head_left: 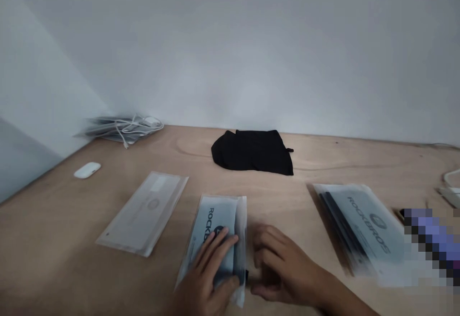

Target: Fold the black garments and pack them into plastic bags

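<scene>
A clear plastic pouch printed ROCKBROS [219, 220] lies on the wooden table [273, 191] near the front edge. My left hand [210, 273] rests flat on its near end, fingers spread over a dark item inside. Just right of the pouch's edge, my right hand [282, 265] has its fingers curled at the pouch's lower right corner, touching something small and dark there. The picture is blurred, so I cannot tell whether the right hand pinches it.
An empty flat pouch [143, 213] lies to the left, a stack of ROCKBROS pouches [362, 227] to the right. A folded black garment [253, 152] sits at the back centre. A white mouse [87, 169] and cables on papers [124, 128] are far left. A wall stands behind.
</scene>
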Tool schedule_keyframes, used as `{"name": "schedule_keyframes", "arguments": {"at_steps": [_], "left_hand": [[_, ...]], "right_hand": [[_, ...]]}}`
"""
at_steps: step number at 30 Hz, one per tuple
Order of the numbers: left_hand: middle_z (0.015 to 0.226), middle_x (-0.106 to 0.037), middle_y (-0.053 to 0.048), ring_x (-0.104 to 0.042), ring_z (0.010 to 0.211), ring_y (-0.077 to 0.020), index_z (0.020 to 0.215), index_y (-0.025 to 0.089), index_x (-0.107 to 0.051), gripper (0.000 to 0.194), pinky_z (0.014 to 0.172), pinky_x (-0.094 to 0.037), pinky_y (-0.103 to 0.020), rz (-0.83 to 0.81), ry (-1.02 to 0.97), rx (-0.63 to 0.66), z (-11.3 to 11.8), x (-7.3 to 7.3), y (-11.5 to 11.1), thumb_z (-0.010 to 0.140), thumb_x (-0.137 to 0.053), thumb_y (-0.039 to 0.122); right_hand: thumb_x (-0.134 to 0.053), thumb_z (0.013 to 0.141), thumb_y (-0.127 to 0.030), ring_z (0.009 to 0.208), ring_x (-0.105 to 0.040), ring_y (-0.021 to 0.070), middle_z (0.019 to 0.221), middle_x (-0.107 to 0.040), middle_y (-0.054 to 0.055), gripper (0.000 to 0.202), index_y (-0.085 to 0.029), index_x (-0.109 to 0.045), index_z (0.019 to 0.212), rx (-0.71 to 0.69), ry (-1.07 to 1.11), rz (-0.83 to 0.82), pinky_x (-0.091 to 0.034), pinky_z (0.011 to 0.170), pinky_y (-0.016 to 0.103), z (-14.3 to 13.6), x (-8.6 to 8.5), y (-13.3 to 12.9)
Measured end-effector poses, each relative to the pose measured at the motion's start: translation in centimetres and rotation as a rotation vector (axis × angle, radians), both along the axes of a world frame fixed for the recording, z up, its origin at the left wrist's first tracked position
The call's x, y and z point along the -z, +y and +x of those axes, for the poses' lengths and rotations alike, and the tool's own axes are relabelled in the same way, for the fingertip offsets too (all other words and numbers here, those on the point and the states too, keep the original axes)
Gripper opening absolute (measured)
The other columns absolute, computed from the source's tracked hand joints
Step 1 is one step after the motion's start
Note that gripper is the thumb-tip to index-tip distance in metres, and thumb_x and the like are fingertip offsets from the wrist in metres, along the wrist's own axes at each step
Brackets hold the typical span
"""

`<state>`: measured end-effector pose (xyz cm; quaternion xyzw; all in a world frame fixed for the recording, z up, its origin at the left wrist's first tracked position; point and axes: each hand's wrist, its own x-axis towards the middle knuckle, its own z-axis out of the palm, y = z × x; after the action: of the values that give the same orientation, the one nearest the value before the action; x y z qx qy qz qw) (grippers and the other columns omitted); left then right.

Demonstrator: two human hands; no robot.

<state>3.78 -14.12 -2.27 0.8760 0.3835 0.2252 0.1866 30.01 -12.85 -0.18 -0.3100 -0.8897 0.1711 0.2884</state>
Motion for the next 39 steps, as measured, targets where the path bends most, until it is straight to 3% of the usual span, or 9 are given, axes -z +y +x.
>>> {"name": "schedule_keyframes", "arguments": {"at_steps": [3,8,14,18,24,27,30,36,39], "left_hand": [[0.158,-0.044,-0.004,-0.043,0.144,-0.0327,0.149,0.033,-0.045,0.065,0.110,-0.048,-0.052,-0.158,-0.045,-0.130,0.1,0.2,0.4,0.087,-0.058,0.018],[0.157,-0.046,-0.004,-0.039,0.146,-0.0325,0.143,0.033,-0.051,0.058,0.116,-0.038,-0.057,-0.242,-0.133,-0.179,0.8,-0.6,1.0,0.088,-0.058,0.018],[0.158,-0.044,-0.003,-0.035,0.148,-0.0337,0.144,0.036,-0.049,0.060,0.115,-0.038,-0.057,-0.283,-0.117,-0.117,0.5,-0.8,1.1,0.088,-0.065,0.023],[0.159,-0.043,-0.003,-0.034,0.149,-0.0337,0.146,0.036,-0.048,0.060,0.115,-0.038,-0.057,-0.302,-0.088,-0.046,0.6,-1.1,1.2,0.089,-0.067,0.029],[0.156,-0.048,-0.004,-0.041,0.145,-0.0330,0.146,0.036,-0.048,0.057,0.113,-0.042,-0.054,-0.248,-0.101,-0.062,0.9,-1.3,1.0,0.092,-0.065,0.029],[0.154,-0.050,-0.004,-0.044,0.143,-0.0325,0.145,0.035,-0.050,0.055,0.113,-0.043,-0.052,-0.212,-0.130,-0.082,1.0,-1.2,1.1,0.092,-0.064,0.030],[0.155,-0.048,-0.003,-0.045,0.143,-0.0310,0.145,0.035,-0.049,0.055,0.114,-0.044,-0.050,-0.201,-0.129,-0.056,1.2,-1.2,1.2,0.092,-0.063,0.030],[0.151,-0.052,-0.003,-0.047,0.141,-0.0286,0.136,0.033,-0.054,0.043,0.115,-0.044,-0.046,-0.158,-0.123,-0.058,1.4,-1.9,0.7,0.094,-0.063,0.030],[0.142,-0.058,-0.003,-0.052,0.137,-0.0269,0.126,0.032,-0.058,0.033,0.113,-0.046,-0.040,-0.152,-0.138,0.040,1.5,-1.6,-0.6,0.094,-0.064,0.030]], "right_hand": [[-0.063,0.092,-0.023,0.077,-0.056,0.0188,0.084,-0.063,0.003,0.008,-0.020,-0.061,0.099,-0.010,0.020,0.098,-0.049,0.072,0.034,-0.8,0.5,-0.5],[-0.064,0.090,-0.019,0.081,-0.057,0.0185,0.091,-0.063,0.004,0.011,-0.021,-0.060,0.099,0.098,0.137,0.072,-0.048,0.069,0.030,-0.7,0.7,-0.2],[-0.065,0.088,-0.017,0.106,-0.055,0.0232,0.113,-0.063,0.007,0.022,-0.024,-0.065,0.110,0.014,0.055,-0.008,-0.050,0.089,0.038,-0.8,0.1,0.0],[-0.069,0.085,-0.026,0.114,-0.050,0.0281,0.122,-0.058,0.007,0.016,-0.027,-0.070,0.100,-0.041,-0.062,-0.074,-0.045,0.097,0.046,-1.5,0.0,0.0],[-0.070,0.086,-0.031,0.103,-0.054,0.0238,0.110,-0.059,0.007,0.018,-0.023,-0.062,0.100,0.036,0.075,-0.063,-0.048,0.088,0.040,-0.6,0.3,0.0],[-0.069,0.089,-0.028,0.088,-0.055,0.0208,0.097,-0.061,0.004,0.019,-0.023,-0.060,0.105,0.065,0.110,0.127,-0.046,0.076,0.035,-0.3,-0.1,-0.4],[-0.060,0.096,-0.023,0.074,-0.050,0.0170,0.081,-0.059,0.000,0.003,-0.023,-0.064,0.098,-0.003,0.049,0.272,-0.040,0.067,0.032,-0.6,-0.7,-0.9],[-0.050,0.104,-0.019,0.070,-0.048,0.0148,0.072,-0.061,-0.002,0.021,-0.020,-0.067,0.091,0.023,0.017,0.307,-0.035,0.067,0.034,-0.7,-0.1,-0.3],[-0.047,0.106,-0.023,0.070,-0.049,0.0160,0.071,-0.060,-0.001,0.027,-0.021,-0.069,0.092,0.143,-0.043,0.315,-0.033,0.067,0.034,0.5,0.6,1.3]]}}
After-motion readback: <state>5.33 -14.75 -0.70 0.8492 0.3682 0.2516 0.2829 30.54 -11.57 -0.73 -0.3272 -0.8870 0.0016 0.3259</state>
